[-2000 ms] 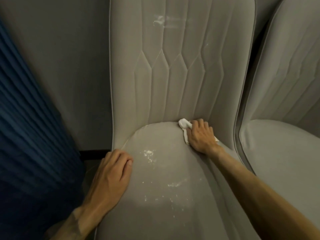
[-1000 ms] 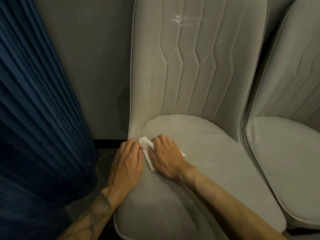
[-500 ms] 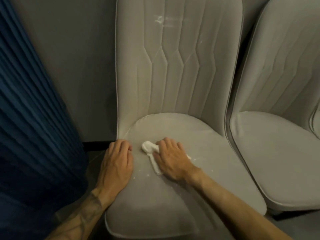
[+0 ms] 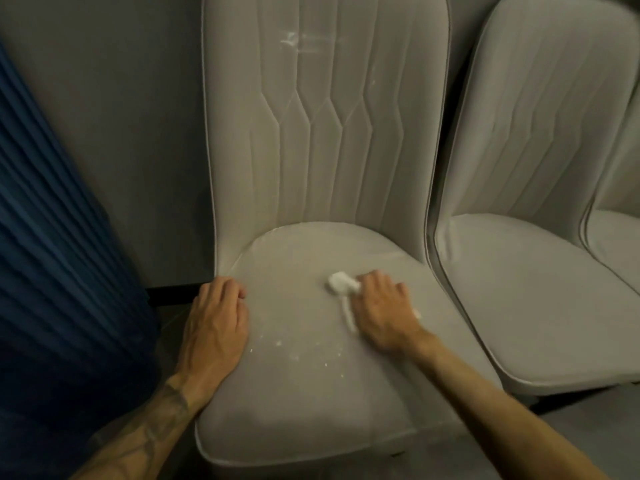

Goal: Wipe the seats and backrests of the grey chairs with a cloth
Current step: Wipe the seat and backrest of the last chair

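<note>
White cloth (image 4: pixel 341 284), bunched, pinned near the middle of the seat (image 4: pixel 311 403) of the nearest grey chair under the right hand (image 4: pixel 381 306): palm down, fingers laid flat over it, pressing rather than clenching, though somewhat blurred. Left hand (image 4: pixel 214 327) flat and holding nothing, resting on the seat's left edge, fingertips bent slightly at the rim.

For this pass: press evenly through the palm, sweep in overlapping strokes toward the white specks (image 4: pixel 294 353) scattered nearer the front, between the two hands, and gather them rather than smearing them about. Brace the seat with the left hand against shifting. Refold to a clean face once soiled. Afterwards, probably up to the backrest (image 4: pixel 329 150), marked by a pale smear (image 4: pixel 294 41) near the top.

Seat upholstery smooth, matte grey, piped at the edge; backrest stitched in long vertical channels. Second grey chair (image 4: pixel 519 289) just beside on the right, with no marks visible.
</note>
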Tool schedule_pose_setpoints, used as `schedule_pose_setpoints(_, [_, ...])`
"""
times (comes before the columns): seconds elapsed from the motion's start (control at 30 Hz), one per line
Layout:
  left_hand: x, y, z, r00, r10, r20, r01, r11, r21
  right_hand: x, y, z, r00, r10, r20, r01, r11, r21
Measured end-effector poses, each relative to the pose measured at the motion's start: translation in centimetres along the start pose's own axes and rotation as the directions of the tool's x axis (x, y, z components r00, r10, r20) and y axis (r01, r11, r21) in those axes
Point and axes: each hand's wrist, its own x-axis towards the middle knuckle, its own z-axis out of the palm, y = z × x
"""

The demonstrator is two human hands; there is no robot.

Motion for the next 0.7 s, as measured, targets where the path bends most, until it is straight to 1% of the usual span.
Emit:
schedule_pose_setpoints(0.03, [0.0,0.1,0.1,1.0,0.0,0.002,0.0,1.0,0.002,0.2,2.6,-0.6,0.99,0.136,0.026,-0.135,0.99,-0.043])
schedule_pose_setpoints(0.07, [0.1,0.1,0.1,1.0,-0.002,0.002,0.002,1.0,0.008,0.3,4.1,-1.1,0.971,0.239,0.027,-0.237,0.97,-0.062])
schedule_pose_setpoints(0.1, [0.1,0.1,0.1,1.0,-0.006,0.002,0.006,1.0,0.017,0.2,4.0,-1.2,0.956,0.292,0.021,-0.289,0.954,-0.075])
schedule_pose_setpoints(0.13, [0.1,0.1,0.1,1.0,-0.011,0.001,0.011,1.0,0.023,0.3,2.5,-1.1,0.957,0.29,0.01,-0.289,0.954,-0.078])
schedule_pose_setpoints(0.17, [0.2,0.1,0.1,1.0,-0.013,0.002,0.013,1.0,0.024,0.2,0.1,-0.5,0.97,0.243,0.009,-0.242,0.968,-0.066])
schedule_pose_setpoints(0.2, [0.2,0.1,0.1,1.0,-0.013,0.003,0.013,1.0,0.021,-0.1,-2.9,0.2,0.99,0.144,0.004,-0.144,0.989,-0.011])
schedule_pose_setpoints(0.23, [0.1,0.0,0.1,1.0,-0.01,0.004,0.01,1.0,0.018,-0.6,-5.7,0.8,1.0,0.011,-0.011,-0.01,0.999,0.037])
schedule_pose_setpoints(0.27, [0.1,-0.1,0.0,1.0,-0.005,0.002,0.005,1.0,0.018,-1.3,-7.9,1.1,0.994,-0.107,-0.026,0.109,0.991,0.084])
schedule_pose_setpoints(0.3, [0.1,-0.2,0.0,1.0,0.003,-0.002,-0.003,1.0,0.018,-1.9,-8.8,1.1,0.981,-0.189,-0.04,0.192,0.978,0.087])
schedule_pose_setpoints(0.33, [0.1,-0.2,0.1,1.0,0.009,-0.005,-0.009,1.0,0.016,-2.0,-8.0,0.7,0.972,-0.232,-0.041,0.235,0.969,0.083])
schedule_pose_setpoints(0.37, [0.0,-0.3,0.2,1.0,0.005,-0.006,-0.005,1.0,0.009,-1.8,-6.0,0.3,0.976,-0.212,-0.052,0.216,0.974,0.068])
schedule_pose_setpoints(0.4, [0.0,-0.3,0.2,1.0,-0.003,-0.006,0.003,1.0,-0.001,-1.5,-3.4,0.0,0.991,-0.13,-0.025,0.131,0.99,0.057])
schedule_pose_setpoints(0.43, [0.0,-0.3,0.3,1.0,-0.005,-0.006,0.005,1.0,-0.006,-1.2,-0.6,-0.3,1.0,-0.014,0.007,0.013,1.0,0.027])
schedule_pose_setpoints(0.47, [0.0,-0.3,0.4,1.0,0.0,-0.01,0.0,1.0,-0.005,-1.0,2.1,-0.7,0.993,0.118,0.023,-0.118,0.993,-0.007])
schedule_pose_setpoints(0.5, [0.1,-0.2,0.5,1.0,0.004,-0.014,-0.004,1.0,-0.001,-0.9,4.0,-1.0,0.971,0.24,0.015,-0.239,0.971,-0.025])
schedule_pose_setpoints(0.53, [0.1,-0.2,0.5,1.0,0.004,-0.015,-0.004,1.0,0.001,-0.9,4.3,-1.1,0.949,0.314,0.003,-0.314,0.949,-0.034])
schedule_pose_setpoints(0.57, [0.1,-0.3,0.6,1.0,0.004,-0.017,-0.004,1.0,0.002,-1.0,3.1,-0.9,0.946,0.322,-0.015,-0.323,0.945,-0.045])
schedule_pose_setpoints(0.6, [0.1,-0.3,0.6,1.0,0.005,-0.021,-0.005,1.0,0.004,-1.3,1.1,-0.3,0.963,0.267,-0.032,-0.267,0.963,-0.024])
schedule_pose_setpoints(0.67, [0.0,-0.4,0.6,1.0,0.0,-0.025,0.0,1.0,-0.001,-2.7,-3.6,0.9,0.998,0.043,-0.052,-0.04,0.997,0.061])
schedule_pose_setpoints(0.7, [0.0,-0.4,0.6,1.0,-0.007,-0.026,0.007,1.0,-0.009,-3.7,-5.0,1.2,0.996,-0.061,-0.067,0.066,0.995,0.08])
